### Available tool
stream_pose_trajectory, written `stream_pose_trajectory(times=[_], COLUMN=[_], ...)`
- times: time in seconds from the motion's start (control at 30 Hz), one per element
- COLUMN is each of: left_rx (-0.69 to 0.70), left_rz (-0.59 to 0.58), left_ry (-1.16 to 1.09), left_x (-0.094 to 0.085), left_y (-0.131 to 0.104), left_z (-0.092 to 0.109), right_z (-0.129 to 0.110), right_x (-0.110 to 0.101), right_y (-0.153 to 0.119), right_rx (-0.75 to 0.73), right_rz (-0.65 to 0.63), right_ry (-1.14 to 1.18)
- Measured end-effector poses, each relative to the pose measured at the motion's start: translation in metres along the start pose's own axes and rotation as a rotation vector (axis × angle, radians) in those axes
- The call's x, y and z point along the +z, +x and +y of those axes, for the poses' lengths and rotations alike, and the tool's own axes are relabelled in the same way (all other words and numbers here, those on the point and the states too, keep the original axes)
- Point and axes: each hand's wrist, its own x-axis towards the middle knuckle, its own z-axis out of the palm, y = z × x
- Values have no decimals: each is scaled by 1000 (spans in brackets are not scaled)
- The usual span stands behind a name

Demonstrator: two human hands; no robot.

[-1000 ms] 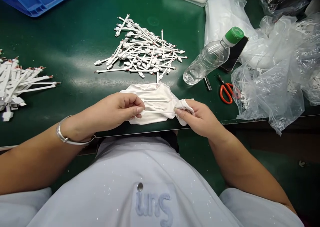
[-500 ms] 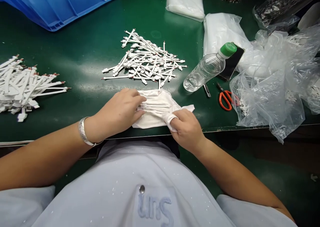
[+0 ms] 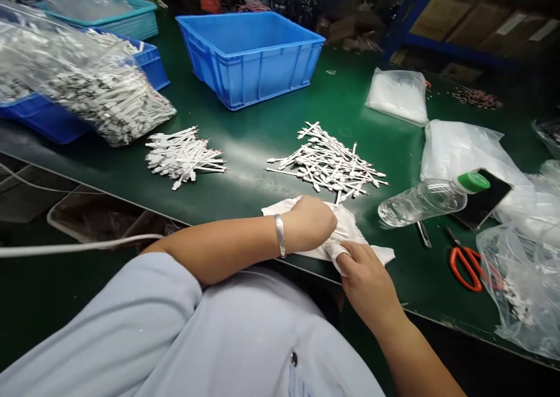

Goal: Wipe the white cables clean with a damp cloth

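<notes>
A white cloth (image 3: 350, 225) lies creased at the table's near edge, under both hands. My left hand (image 3: 311, 223), with a silver bangle at its wrist, is curled over the cloth; its fingertips are out of sight, and what they grip is hidden. On the cloth's right part, my right hand (image 3: 366, 271) is closed with a fold of it wrapped about the fingers. Just beyond the cloth spreads a loose pile of short white cables (image 3: 330, 160) with small plugs. Another heap of white cables (image 3: 184, 155) lies farther left.
A blue bin (image 3: 271, 73) stands behind the piles. To the right are a tilted-looking clear bottle (image 3: 424, 203) with a green cap, red-handled scissors (image 3: 468, 268), and plastic bags (image 3: 525, 292). At left, a large bag of white cables (image 3: 118, 93) rests over blue trays.
The view has swung left and up, bringing the bin and bagged cables into sight. My left hand has moved across the cloth toward my right hand and curled up, covering the cable pieces seen there earlier.
</notes>
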Motion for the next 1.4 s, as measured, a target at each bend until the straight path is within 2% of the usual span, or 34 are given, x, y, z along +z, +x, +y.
stream_pose_trajectory(times=[0.1, 0.23, 0.4, 0.63, 0.83, 0.97, 1.07, 1.17, 1.2, 1.33, 1.4], left_rx=[-16, 34, 83, 25, -1, -71, -175, -485, -539, -697, -624], left_rz=[-5, 13, 89, 79, 127, 159, 189, 285, 294, 290, 241], left_ry=[-4, 26, 84, 116, 137, 148, 158, 188, 200, 163, 40], left_x=[-2, 6, 19, 18, 19, 6, -13, -30, -33, -23, -14], left_y=[-2, -4, -4, 2, -7, -23, -45, -79, -92, -138, -149], left_z=[9, 13, 6, -1, -22, -42, -65, -106, -125, -214, -248], right_z=[-3, -5, -10, -16, -11, -8, -1, 12, 18, 51, 70], right_x=[2, 1, -1, -4, 1, 6, 3, -12, -19, -50, -57], right_y=[0, 2, 5, 8, 4, 1, -1, -4, -5, -12, -17], right_rx=[9, -21, -16, 14, 29, 60, 108, 224, 269, 393, 422], right_rz=[3, 18, 41, 30, 13, 4, 34, 109, 142, 293, 311], right_ry=[-47, -128, -172, -203, -177, -93, 83, 222, 232, 103, -20])
